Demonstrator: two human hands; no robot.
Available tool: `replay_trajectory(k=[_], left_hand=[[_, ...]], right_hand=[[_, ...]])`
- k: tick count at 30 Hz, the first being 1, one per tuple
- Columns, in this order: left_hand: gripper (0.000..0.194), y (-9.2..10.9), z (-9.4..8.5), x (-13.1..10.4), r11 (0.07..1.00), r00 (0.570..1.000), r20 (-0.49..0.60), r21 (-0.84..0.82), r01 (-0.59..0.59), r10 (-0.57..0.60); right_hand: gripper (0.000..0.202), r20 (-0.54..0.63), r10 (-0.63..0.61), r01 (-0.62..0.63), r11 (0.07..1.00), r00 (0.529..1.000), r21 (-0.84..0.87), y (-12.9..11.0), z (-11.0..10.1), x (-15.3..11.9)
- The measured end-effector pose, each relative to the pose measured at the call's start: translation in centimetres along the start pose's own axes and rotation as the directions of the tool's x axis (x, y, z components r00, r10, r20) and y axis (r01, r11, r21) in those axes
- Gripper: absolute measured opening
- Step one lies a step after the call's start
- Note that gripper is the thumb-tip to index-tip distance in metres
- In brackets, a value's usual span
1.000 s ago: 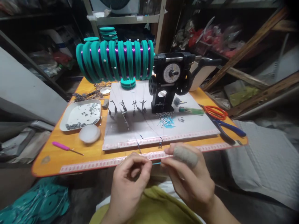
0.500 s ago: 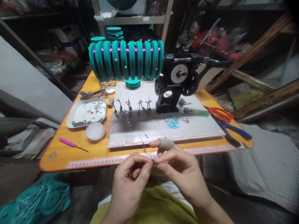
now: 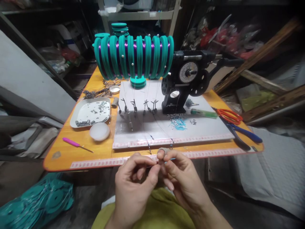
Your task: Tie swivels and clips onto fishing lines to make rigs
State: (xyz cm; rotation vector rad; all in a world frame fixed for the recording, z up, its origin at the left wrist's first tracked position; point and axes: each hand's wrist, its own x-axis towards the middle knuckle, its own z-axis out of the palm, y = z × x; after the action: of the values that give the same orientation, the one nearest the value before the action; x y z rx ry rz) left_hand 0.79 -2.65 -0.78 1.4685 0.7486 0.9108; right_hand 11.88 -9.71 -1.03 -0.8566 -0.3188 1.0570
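My left hand (image 3: 135, 181) is closed in a pinch at the table's front edge, thumb against index finger; what it grips is too small to make out. Right beside it, my right hand (image 3: 187, 178) has its fingers drawn together, a grey wrap round one finger. A sliver of turquoise shows among those fingertips, but its kind does not. Just beyond both hands, thin lines with small dark pieces hang over the edge of the white board (image 3: 128, 140). These lines run up toward a row of teal foam spools (image 3: 134, 57) wound with purple thread.
A black hand-cranked winder (image 3: 188, 74) stands behind the board's right half. Blue and white bits (image 3: 178, 123), a green-handled tool (image 3: 204, 114), red-handled scissors (image 3: 230, 116) and blue-handled pliers (image 3: 247, 133) lie right. At left are a white tray (image 3: 76, 111), a round dish (image 3: 99, 131) and a pink-handled tool (image 3: 71, 142).
My right hand's wrapped finger has curled down from pointing out toward the left, and its fingers have bunched together near my left hand. The whole view has shifted slightly.
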Motion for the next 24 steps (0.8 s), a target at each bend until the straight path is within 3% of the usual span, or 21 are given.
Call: replay_trajectory(k=[4,10,19,24], left_hand=[[0.003,0.14,0.11,-0.22,0.999,0.998,0.032,0.009,-0.047,0.047],[0.012,0.7,0.23,-0.08,0.982,0.987,0.049,0.106,-0.159,0.154],[0.012,0.94,0.36,-0.02,0.976,0.989,0.051,0.16,-0.148,0.141],[0.017,0.9,0.31,-0.04,0.952,0.98,0.043,0.229,-0.201,0.197]], right_hand=[[0.011,0.017,0.042,-0.044,0.993,0.999,0.112,0.32,0.4,-0.17],[0.012,0.016,0.095,-0.096,0.987,0.995,0.129,0.45,0.32,-0.36],[0.01,0.048,0.109,-0.116,0.98,0.993,0.16,0.66,0.51,-0.43],[0.011,0.05,0.114,-0.121,0.982,0.992,0.147,0.71,0.53,-0.5]])
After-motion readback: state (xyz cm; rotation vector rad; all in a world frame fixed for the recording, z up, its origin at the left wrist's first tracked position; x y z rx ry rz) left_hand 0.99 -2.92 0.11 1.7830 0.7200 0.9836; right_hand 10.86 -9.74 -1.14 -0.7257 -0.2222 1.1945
